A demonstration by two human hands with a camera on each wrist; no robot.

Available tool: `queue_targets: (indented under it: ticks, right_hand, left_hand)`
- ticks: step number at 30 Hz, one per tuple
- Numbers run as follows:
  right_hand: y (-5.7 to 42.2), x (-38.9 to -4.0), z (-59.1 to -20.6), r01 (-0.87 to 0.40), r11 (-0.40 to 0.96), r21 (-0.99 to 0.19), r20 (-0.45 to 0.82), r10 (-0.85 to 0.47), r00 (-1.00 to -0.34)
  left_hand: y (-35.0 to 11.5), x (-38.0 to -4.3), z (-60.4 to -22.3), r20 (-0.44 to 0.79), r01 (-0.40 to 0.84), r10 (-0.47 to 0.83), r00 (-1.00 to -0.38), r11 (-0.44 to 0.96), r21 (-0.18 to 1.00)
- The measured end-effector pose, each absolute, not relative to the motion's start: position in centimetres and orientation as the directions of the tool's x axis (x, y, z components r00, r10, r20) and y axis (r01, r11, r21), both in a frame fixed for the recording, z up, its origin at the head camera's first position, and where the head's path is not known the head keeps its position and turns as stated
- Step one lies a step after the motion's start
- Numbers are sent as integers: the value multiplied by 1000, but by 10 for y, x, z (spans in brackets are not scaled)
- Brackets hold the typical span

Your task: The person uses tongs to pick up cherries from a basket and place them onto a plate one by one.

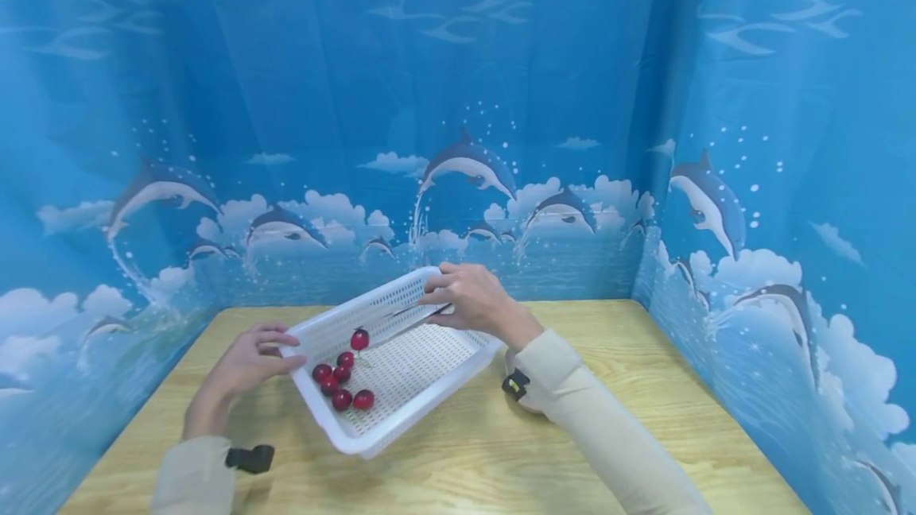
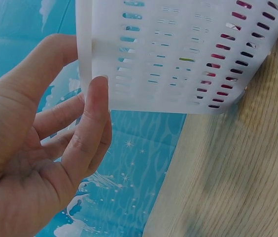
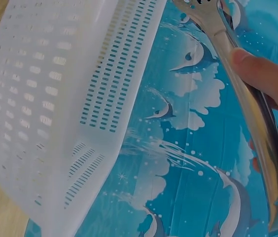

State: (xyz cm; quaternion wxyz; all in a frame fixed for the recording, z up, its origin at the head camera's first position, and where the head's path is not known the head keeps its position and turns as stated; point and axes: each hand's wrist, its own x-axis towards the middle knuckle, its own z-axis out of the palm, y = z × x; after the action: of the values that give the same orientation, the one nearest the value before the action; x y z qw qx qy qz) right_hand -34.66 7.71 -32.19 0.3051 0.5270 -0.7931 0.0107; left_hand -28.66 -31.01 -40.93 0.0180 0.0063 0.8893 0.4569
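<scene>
Two pale long sleeves [image 1: 608,424], entering from the near edge, each with a black wrist strap [image 1: 250,459] at the cuff. Left hand [image 1: 246,364]: thumb and fingers pinching the left-end rim of a basket, some fingers loosely bent outside it. Basket [image 1: 422,413]: white plastic, rectangular, perforated with small slots on floor and walls, set askew over the middle of the table [image 1: 487,459] — whether its base touches the wood cannot be told. Cherries [image 1: 363,399], at least seven, dark red and glossy, gathered inside the basket at its left end; most cluster near the left wall, one somewhat farther back, with a thin greenish stem just beside the group. Pale rounded object [image 1: 531,404], largely hidden beneath the right forearm, on the table just beside the basket's right end. Right hand [image 1: 472,296]: over the basket's far side, gripping metal tongs [image 3: 260,143], thumb laid along one arm; the tongs slant into the basket toward the rearmost cherry — contact unclear. Table: light wood grain, running back to a blue backdrop [image 1: 458,62] printed with leaping dolphins [image 1: 468,161], white clouds and sea spray, enclosing the back and both sides.
</scene>
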Motion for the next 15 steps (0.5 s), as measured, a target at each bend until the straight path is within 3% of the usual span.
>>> queue_targets:
  ticks: [15]
  right_hand:
    - [101,-346,-330,-861,438,259,591,-777,-217]
  left_hand:
    - [-311,-287,-409,-19,8,42,-999,577,816]
